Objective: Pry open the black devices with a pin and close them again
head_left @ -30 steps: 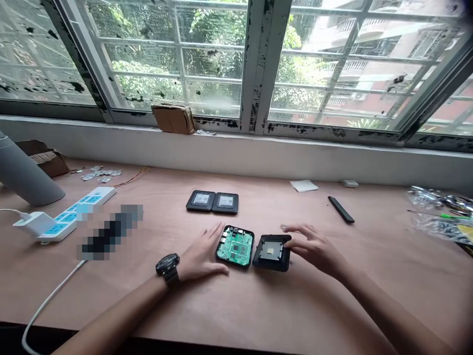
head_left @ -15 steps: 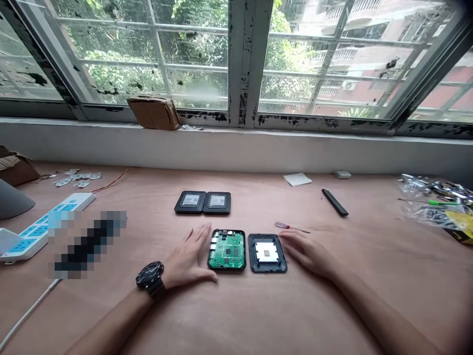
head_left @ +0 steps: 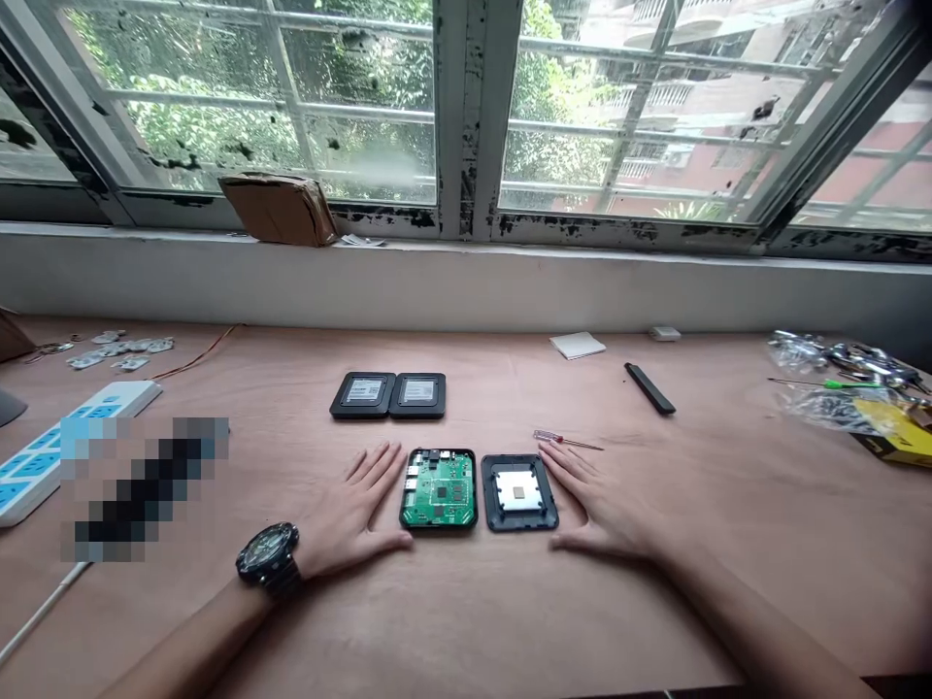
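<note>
My left hand (head_left: 358, 515) lies flat with its fingers spread, just left of a black case half that holds a green circuit board (head_left: 439, 490). Beside that board is a black cover (head_left: 519, 493) with its inner side up and a silver metal plate in its middle. To the right of the cover rests my right hand (head_left: 601, 500), palm down, fingers stretched out and thumb apart. Its fingertips are close to a small screwdriver (head_left: 568, 441) with a red and clear handle. Neither hand holds anything.
Two closed black boxes with labels (head_left: 388, 396) sit behind the board. A black strip (head_left: 649, 389) and a white pad (head_left: 578, 346) lie further back. On the left is a white power strip (head_left: 80, 437); on the right, plastic bags with metal parts (head_left: 845, 379) and a yellow box (head_left: 899, 437).
My right thumb has come out to the side, and the hand lies more openly spread near the cover. My left fingers are spread wider. The whole view has shifted slightly.
</note>
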A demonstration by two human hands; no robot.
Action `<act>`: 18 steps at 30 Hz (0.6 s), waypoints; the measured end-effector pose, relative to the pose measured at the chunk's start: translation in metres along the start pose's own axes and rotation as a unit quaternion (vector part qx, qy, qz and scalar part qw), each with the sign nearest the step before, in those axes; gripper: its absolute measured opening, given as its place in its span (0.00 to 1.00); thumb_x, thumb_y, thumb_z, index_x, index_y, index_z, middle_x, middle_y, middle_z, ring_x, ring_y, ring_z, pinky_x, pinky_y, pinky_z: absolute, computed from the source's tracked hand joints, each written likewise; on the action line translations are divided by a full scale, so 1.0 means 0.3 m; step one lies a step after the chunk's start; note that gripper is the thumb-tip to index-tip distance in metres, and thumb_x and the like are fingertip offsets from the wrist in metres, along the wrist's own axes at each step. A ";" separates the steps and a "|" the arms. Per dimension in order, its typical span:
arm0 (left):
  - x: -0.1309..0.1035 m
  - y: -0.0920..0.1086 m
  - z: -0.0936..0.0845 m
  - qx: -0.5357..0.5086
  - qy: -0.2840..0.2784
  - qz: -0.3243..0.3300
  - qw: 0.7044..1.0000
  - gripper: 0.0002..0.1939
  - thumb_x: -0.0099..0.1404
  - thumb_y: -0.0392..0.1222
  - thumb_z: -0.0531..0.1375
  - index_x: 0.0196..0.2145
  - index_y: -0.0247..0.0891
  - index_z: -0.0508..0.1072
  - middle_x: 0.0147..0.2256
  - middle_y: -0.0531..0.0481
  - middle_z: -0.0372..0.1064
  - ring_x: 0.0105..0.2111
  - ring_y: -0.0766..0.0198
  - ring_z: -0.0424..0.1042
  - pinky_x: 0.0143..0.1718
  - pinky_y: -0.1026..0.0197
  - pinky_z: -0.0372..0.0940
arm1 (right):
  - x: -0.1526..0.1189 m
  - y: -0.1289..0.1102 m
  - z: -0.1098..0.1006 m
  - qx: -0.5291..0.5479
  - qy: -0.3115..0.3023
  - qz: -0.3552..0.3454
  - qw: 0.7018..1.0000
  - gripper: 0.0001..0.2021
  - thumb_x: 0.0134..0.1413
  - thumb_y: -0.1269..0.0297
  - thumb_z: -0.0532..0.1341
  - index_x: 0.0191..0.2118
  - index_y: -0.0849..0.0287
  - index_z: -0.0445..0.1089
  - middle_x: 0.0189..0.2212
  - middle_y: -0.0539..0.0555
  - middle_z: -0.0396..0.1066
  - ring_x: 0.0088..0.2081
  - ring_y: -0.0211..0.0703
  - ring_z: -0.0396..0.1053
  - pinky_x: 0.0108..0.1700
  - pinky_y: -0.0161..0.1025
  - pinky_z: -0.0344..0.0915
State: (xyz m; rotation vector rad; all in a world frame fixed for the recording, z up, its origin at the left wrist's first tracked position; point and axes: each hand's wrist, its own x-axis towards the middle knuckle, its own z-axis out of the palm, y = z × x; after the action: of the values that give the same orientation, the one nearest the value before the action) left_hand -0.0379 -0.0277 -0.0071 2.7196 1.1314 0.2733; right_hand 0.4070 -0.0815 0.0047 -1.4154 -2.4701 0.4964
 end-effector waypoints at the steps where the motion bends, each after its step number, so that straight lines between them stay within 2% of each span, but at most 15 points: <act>1: 0.001 -0.002 -0.005 -0.008 -0.003 0.002 1.000 0.56 0.63 0.73 0.59 0.74 0.45 0.34 0.73 0.44 0.33 0.72 0.41 0.41 0.71 0.40 0.39 | 0.000 0.000 -0.001 0.004 0.003 0.004 1.000 0.58 0.48 0.36 0.69 0.75 0.49 0.36 0.75 0.56 0.40 0.73 0.65 0.40 0.72 0.59 0.46; 5: 0.021 -0.022 -0.046 -0.068 -0.048 0.003 0.997 0.59 0.61 0.72 0.62 0.74 0.44 0.34 0.73 0.42 0.33 0.72 0.43 0.41 0.71 0.40 0.43 | 0.017 -0.011 -0.011 0.021 0.001 0.007 1.000 0.59 0.45 0.36 0.70 0.75 0.50 0.40 0.74 0.59 0.42 0.73 0.65 0.41 0.72 0.59 0.47; 9: 0.072 -0.045 -0.076 -0.124 -0.070 0.003 0.990 0.60 0.57 0.72 0.66 0.74 0.45 0.41 0.73 0.42 0.38 0.72 0.45 0.40 0.71 0.41 0.43 | 0.035 -0.031 -0.022 0.041 0.011 0.006 0.999 0.58 0.45 0.40 0.72 0.75 0.51 0.43 0.73 0.61 0.46 0.72 0.66 0.46 0.71 0.60 0.50; 12: 0.122 -0.032 -0.067 -0.137 -0.075 0.021 0.988 0.62 0.53 0.72 0.68 0.73 0.45 0.44 0.72 0.41 0.41 0.72 0.45 0.40 0.71 0.41 0.41 | 0.024 -0.020 -0.028 0.076 0.056 -0.019 0.995 0.56 0.48 0.47 0.72 0.75 0.53 0.40 0.73 0.64 0.47 0.71 0.65 0.49 0.70 0.59 0.52; 14: 0.154 -0.007 -0.049 -0.135 -0.070 0.036 0.988 0.62 0.53 0.72 0.68 0.73 0.46 0.43 0.72 0.41 0.42 0.72 0.45 0.41 0.71 0.41 0.40 | 0.011 0.000 -0.033 0.121 0.094 -0.029 0.988 0.54 0.51 0.49 0.70 0.75 0.53 0.39 0.71 0.65 0.52 0.70 0.63 0.53 0.69 0.59 0.54; 16: 0.179 0.021 -0.028 -0.133 -0.062 0.053 0.988 0.63 0.52 0.73 0.68 0.74 0.46 0.43 0.72 0.40 0.42 0.72 0.44 0.42 0.71 0.41 0.39 | 0.005 0.017 -0.038 0.192 0.144 -0.011 0.971 0.51 0.53 0.45 0.68 0.74 0.51 0.40 0.66 0.65 0.58 0.66 0.63 0.59 0.66 0.60 0.58; 18: 0.194 0.039 -0.012 -0.131 -0.057 0.067 0.987 0.63 0.52 0.73 0.67 0.74 0.44 0.43 0.72 0.39 0.42 0.72 0.44 0.42 0.72 0.41 0.38 | 0.015 0.016 -0.040 0.280 0.199 0.011 0.939 0.48 0.55 0.39 0.64 0.73 0.50 0.43 0.63 0.65 0.62 0.63 0.64 0.64 0.63 0.60 0.62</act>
State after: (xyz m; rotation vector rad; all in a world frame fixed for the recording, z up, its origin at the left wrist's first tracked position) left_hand 0.0094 0.0061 0.0050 2.5436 0.8211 0.2599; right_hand 0.4131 -0.0733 0.0140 -1.1646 -1.7999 0.7565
